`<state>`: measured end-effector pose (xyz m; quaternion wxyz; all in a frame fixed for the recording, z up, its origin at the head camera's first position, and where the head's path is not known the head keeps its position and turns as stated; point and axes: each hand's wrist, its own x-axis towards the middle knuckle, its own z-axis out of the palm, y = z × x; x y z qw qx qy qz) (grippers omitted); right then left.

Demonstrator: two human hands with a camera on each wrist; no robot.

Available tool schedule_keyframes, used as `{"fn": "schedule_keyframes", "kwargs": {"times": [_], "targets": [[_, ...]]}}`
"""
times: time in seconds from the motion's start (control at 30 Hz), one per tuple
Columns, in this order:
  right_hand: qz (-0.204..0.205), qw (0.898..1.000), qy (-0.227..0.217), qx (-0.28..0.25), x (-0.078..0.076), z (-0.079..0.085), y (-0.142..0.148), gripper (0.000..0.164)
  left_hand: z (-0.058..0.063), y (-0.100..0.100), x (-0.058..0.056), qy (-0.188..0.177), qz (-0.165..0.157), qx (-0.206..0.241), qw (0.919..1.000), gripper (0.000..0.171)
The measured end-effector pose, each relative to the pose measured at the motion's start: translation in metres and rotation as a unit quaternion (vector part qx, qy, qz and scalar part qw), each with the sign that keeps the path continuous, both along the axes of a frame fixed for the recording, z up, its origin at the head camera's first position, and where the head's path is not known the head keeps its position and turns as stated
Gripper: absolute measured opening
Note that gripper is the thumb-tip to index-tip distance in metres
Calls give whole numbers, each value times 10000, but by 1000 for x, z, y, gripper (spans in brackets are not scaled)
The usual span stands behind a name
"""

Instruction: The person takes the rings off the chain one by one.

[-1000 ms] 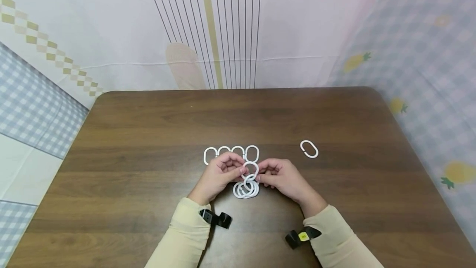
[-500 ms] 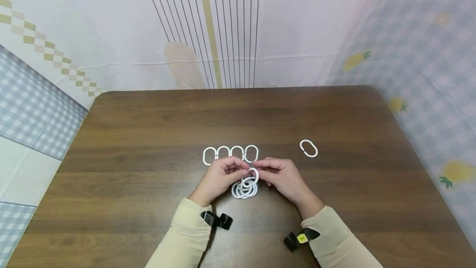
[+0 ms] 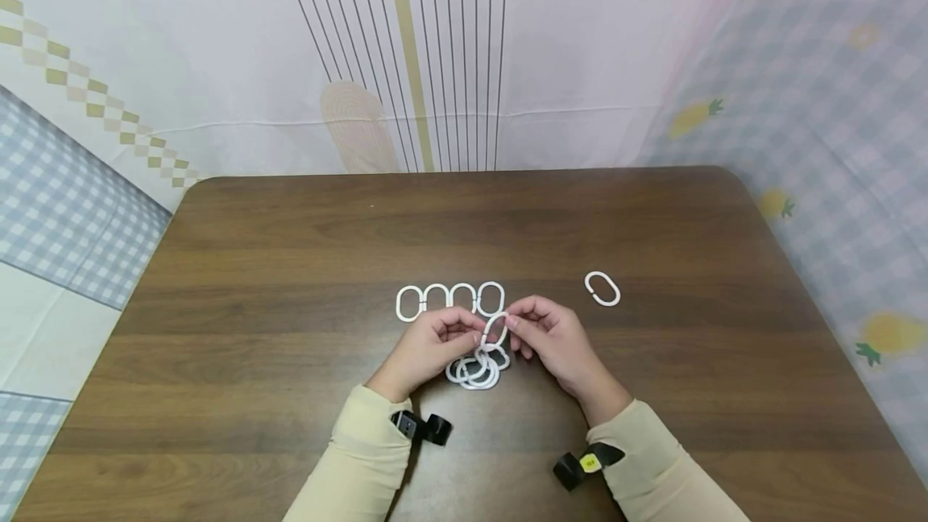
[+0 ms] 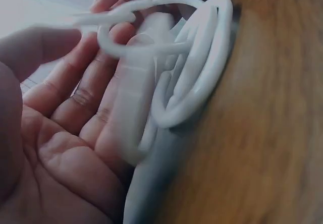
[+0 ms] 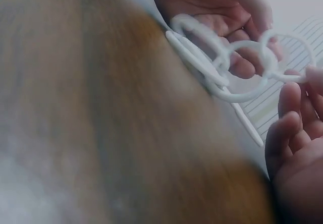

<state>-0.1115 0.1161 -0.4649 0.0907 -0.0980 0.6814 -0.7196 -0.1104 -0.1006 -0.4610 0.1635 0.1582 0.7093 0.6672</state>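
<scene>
White oval plastic links hang joined in a chain between both hands, just over the table. At the chain's top, one link stands tilted up between the fingertips. My left hand pinches this link low on its left side, thumb toward me. On its upper right end, my right hand grips with thumb and forefinger, the other fingers curled below. Lower links bunch in an overlapping heap beneath the hands. The left wrist view shows the links threaded through one another, some blurred.
Several more white links lie side by side in a row behind the left hand, partly covered by its fingers. A single link with a small gap lies farther right on the brown wooden table. Patterned cloth hangs behind.
The right fingers have shifted up onto the top link's upper end, and that link now stands higher and tilted. Below it, the bunched links have spread a little. The left hand stays nearly still.
</scene>
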Motion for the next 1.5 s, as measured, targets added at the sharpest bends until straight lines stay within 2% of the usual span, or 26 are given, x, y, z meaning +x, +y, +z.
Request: {"fn": "schedule_keyframes", "kwargs": {"times": [0.2,0.3,0.4,0.5,0.6,0.73,0.83,1.03,1.23,1.5], "targets": [[-117,9967,-209,-778,-3,-3,2,13,-2,1,-1,41,-217,-186,9996,22],[-134,9951,-342,-920,-3,-3,2,11,-1,1,-1,171,-97,-392,9990,19],[-173,9942,-508,-931,-2,-2,2,19,0,1,-1,209,89,-466,9987,17],[-172,9931,-617,-981,-2,-1,2,23,1,0,0,126,237,-327,9991,17],[-126,9916,-647,-1115,-2,0,3,16,0,0,-1,-27,331,3,9994,18],[31,9917,-499,-1189,-2,-1,5,30,-2,-1,-2,-222,483,417,9977,18],[126,9929,-269,-1151,-2,-2,5,31,-1,-1,-2,-365,595,574,9959,18],[346,9924,-34,-1181,-2,-4,7,29,0,-2,-2,-524,762,652,9936,19],[595,9903,143,-1245,-4,-6,9,24,-1,-3,-4,-466,854,673,9930,19],[940,9865,158,-1335,-6,-7,12,28,0,-3,-3,-505,981,754,9910,19]]}}
